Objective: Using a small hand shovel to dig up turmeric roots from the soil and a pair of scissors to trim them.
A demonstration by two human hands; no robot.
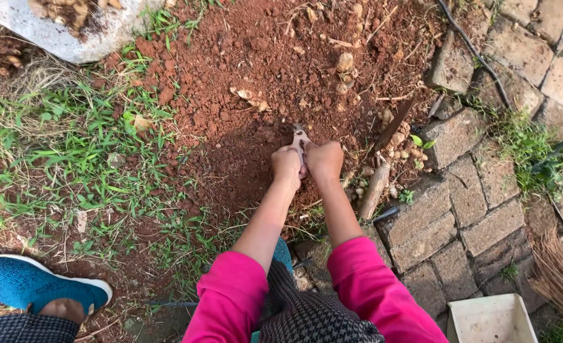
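Both my hands reach down over red-brown soil [262, 57]. My left hand [286, 166] and my right hand [324, 160] are closed side by side around the handle of a small metal hand tool [299, 136], whose tip pokes out above my fists and points into the dug earth. Pink sleeves cover my upper arms. A knife with a wooden handle [377, 184] and a dark blade lies on the soil just right of my right hand, among pale root pieces [392, 149].
Grass [59, 159] covers the left side. Grey paving bricks [478, 209] fill the right, with a black hose [478, 54] across them. A white sack [59, 28] lies top left, a blue shoe [34, 282] bottom left, a white tub [491, 317] and broom bristles [557, 273] bottom right.
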